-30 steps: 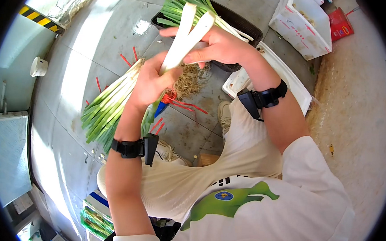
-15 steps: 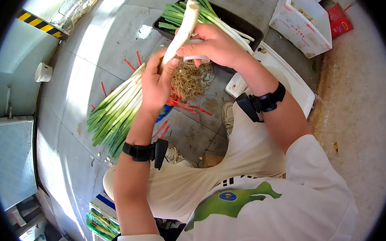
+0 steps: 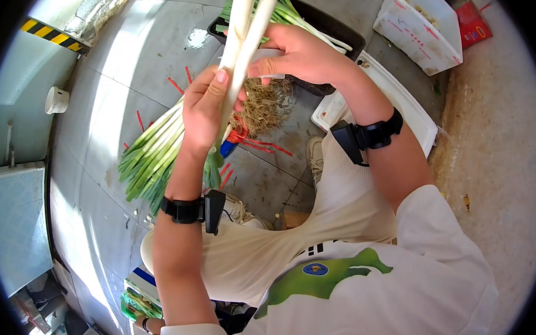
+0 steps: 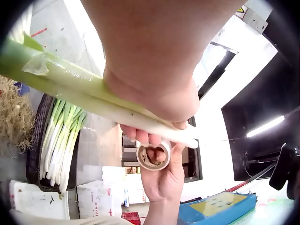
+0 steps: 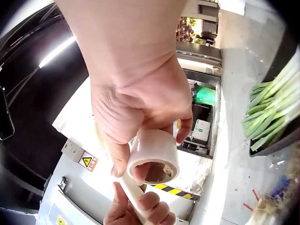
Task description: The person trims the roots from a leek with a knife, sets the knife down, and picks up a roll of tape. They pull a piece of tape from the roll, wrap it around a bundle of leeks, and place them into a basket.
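Two thick white scallion stalks (image 3: 240, 46) rise side by side from my left hand (image 3: 202, 113), whose fingers and thumb grip them; their green part hangs below the hand. My right hand (image 3: 303, 55) is at the right of the stalks. A roll of clear tape (image 5: 153, 146) sits on its fingers, some passing through the core, and its thumb touches a stalk in the right wrist view. The left wrist view shows the tape roll (image 4: 141, 158) just under the white ends. Part of the roll is hidden behind the right hand in the head view.
Loose scallions (image 3: 159, 140) lie on the floor at left, roots (image 3: 264, 109) beside red ties (image 3: 266, 144). A dark crate (image 3: 353, 38) with scallions stands behind the right hand. Right of it are a white foam lid (image 3: 415, 112), a foam box (image 3: 416, 32) and a red packet (image 3: 473, 25).
The two stalks, lined up as one half a second ago, now show apart and stand more upright. My left hand has moved slightly left; the right still holds the tape roll.
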{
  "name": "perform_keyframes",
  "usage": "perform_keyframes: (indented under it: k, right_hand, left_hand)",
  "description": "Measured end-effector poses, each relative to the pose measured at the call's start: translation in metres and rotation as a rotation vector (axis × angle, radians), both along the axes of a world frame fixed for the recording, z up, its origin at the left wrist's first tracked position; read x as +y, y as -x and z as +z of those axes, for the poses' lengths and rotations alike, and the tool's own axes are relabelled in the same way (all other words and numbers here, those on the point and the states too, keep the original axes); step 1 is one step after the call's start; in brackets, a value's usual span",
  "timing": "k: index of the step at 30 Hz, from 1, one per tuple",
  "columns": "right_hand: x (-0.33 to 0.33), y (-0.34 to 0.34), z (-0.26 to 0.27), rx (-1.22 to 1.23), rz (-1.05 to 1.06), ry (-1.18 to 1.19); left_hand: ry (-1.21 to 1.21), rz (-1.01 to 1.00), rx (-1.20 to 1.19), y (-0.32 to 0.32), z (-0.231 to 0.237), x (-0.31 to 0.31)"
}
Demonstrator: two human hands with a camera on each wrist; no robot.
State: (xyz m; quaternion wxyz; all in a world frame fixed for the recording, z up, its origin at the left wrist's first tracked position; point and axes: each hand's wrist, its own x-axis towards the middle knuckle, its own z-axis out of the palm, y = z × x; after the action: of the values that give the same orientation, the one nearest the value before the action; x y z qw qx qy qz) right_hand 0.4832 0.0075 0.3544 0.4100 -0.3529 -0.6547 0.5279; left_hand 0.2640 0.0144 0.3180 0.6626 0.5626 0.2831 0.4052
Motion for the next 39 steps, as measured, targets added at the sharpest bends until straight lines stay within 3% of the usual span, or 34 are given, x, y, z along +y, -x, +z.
perform_keyframes:
  k: [5, 8, 13, 15, 17, 20, 23, 27, 31, 39]
  right_hand:
    - [-0.004, 0.000, 0.006, 0.021, 0.136, 0.041]
    - [-0.003, 0.001, 0.003, 0.027, 0.131, 0.061]
    - [0.002, 0.006, -0.007, 0.067, 0.063, 0.028]
    - [0.001, 0.008, -0.007, 0.077, -0.073, 0.042]
    - [-0.002, 0.012, -0.004, 0.086, -0.095, 0.042]
    - [-0.004, 0.017, -0.001, 0.069, -0.120, 0.056]
    - [-0.003, 0.016, -0.005, 0.068, -0.158, 0.040]
    - [-0.006, 0.016, -0.002, 0.040, -0.115, 0.052]
    - [-0.007, 0.009, 0.000, 0.020, -0.022, 0.042]
    - [-0.004, -0.009, 0.003, -0.168, -0.063, 0.055]
  left_hand:
    - [0.147, -0.252, 0.097, 0.009, 0.006, 0.003]
    - [0.132, -0.281, 0.155, 0.010, 0.007, 0.006]
    - [0.043, -0.122, 0.098, -0.004, -0.002, -0.001]
    - [-0.105, 0.083, 0.014, -0.006, -0.004, -0.004]
    - [-0.217, 0.114, 0.066, -0.009, -0.009, -0.007]
    - [-0.751, 0.295, 0.419, -0.011, -0.014, -0.004]
    - [-0.834, 0.366, 0.502, -0.012, -0.007, -0.011]
    - [-0.793, 0.358, 0.511, -0.009, -0.005, -0.011]
    - [-0.576, 0.316, 0.353, -0.004, -0.008, -0.007]
    - [-0.230, 0.169, 0.127, -0.008, -0.006, -0.006]
